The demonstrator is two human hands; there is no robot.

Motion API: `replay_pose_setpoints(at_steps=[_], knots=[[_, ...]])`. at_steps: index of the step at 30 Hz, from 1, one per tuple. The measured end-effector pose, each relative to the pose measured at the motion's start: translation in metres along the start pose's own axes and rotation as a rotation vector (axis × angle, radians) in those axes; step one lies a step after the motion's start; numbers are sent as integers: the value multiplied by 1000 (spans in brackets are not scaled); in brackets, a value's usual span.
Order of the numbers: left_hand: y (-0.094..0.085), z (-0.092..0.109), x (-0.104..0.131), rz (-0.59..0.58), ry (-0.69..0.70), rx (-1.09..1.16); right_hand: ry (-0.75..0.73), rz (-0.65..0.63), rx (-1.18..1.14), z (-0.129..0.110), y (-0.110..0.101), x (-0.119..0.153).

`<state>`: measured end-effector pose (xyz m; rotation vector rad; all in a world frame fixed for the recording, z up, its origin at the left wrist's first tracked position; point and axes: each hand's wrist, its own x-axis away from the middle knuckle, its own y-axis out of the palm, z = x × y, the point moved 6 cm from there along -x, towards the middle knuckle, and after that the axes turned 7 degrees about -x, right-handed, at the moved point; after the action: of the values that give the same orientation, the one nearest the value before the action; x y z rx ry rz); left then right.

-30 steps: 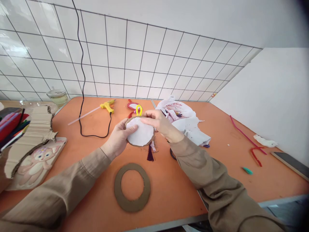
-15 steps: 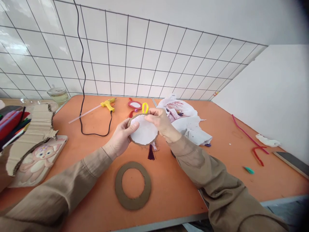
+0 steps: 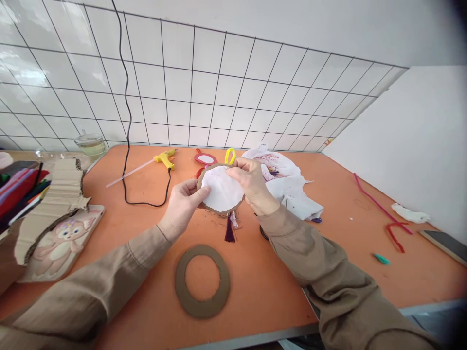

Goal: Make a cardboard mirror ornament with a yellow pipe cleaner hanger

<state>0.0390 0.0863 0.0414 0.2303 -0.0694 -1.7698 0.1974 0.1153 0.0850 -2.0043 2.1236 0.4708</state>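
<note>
Between my hands is a round disc (image 3: 222, 191) with a white face and a brown cardboard rim. My left hand (image 3: 184, 201) pinches its left edge, thumb on the white face. At the upper right, my right hand (image 3: 252, 183) grips the edge beside a yellow loop (image 3: 229, 156) that stands up from the rim. A dark purple tassel (image 3: 229, 230) shows below the disc; whether it hangs from it or lies on the table I cannot tell. Nearer me, a flat cardboard ring (image 3: 182, 281) lies on the orange table (image 3: 266, 296).
A yellow glue gun (image 3: 165, 158) with a black cord lies at the back left. Behind the disc is a small red-framed oval (image 3: 200, 156). White cloth (image 3: 301, 206) lies right of my hands, torn cardboard (image 3: 65, 187) on the left. Pipe cleaners (image 3: 394, 238) and a phone-like slab (image 3: 443, 245) are far right.
The disc has tilted, so its white face looks flatter, and its yellow loop has shifted slightly right. Both hands keep their hold on it. The whole view has shifted slightly.
</note>
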Motion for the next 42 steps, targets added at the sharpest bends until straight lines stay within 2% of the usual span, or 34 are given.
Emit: replay_pose_setpoints(at_steps=[16,22,26,30,37,42], knots=[[1,-4,-3,-31,-93,165,11,-6,-3,-2,1,2],[4,-2,-4,-118,-60,100,16,23,-14,2,-4,-1],[0,0,-4,-43,-43,12,25,10,-18,3,-1,1],[-4,0,-4,16,-55,30,62,-25,-31,5,4,3],[-17,3,-8,143,-32,111,185,-227,-164,9,6,1],[-23,7,-9,219,-1,146,139,-304,14,6,0,-1]])
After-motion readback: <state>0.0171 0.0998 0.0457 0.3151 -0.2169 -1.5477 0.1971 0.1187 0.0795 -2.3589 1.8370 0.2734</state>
